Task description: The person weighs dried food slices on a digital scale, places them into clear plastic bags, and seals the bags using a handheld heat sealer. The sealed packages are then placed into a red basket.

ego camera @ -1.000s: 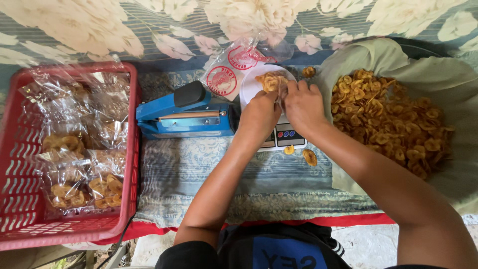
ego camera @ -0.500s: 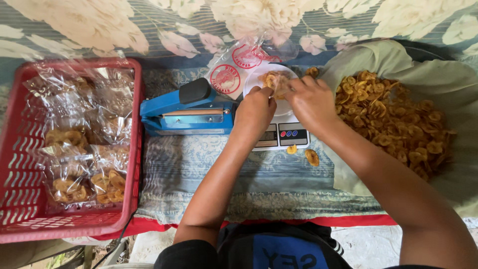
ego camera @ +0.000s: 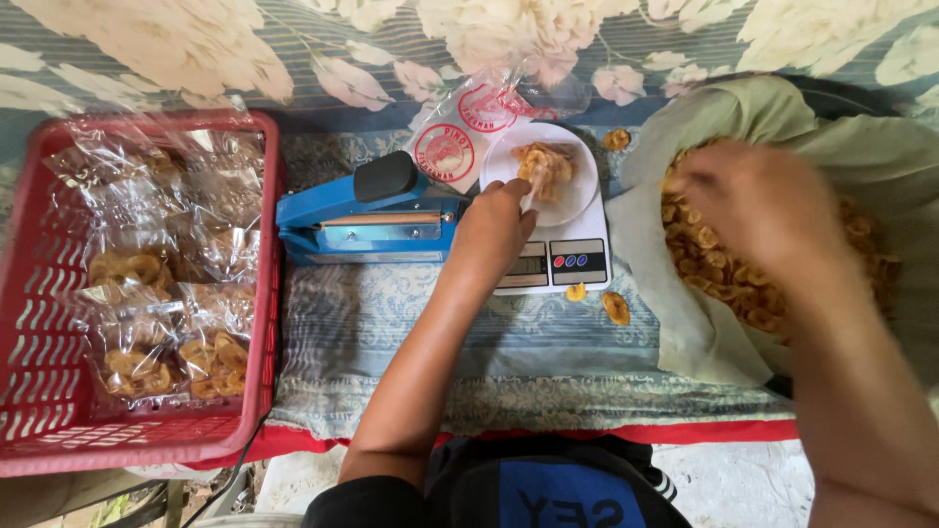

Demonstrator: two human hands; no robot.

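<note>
Floral cloth covers the bench (ego camera: 391, 332), where a person weighs fried chips for packing. At left, a red basket (ego camera: 29, 323) holds sealed clear bags of chips; at right, a green cloth sack (ego camera: 685, 323) lies open on a heap of loose chips (ego camera: 724, 284). The right hand (ego camera: 753, 210), blurred, is over that heap, and whether it is open or closed cannot be told. A blue sealer (ego camera: 362, 220) sits beside a white scale (ego camera: 562, 262). The left hand (ego camera: 494, 230) pinches the edge of the bag on the white plate (ego camera: 585, 181). A tug there might tip the plate, scattering chips beside the strays (ego camera: 616, 308).
</note>
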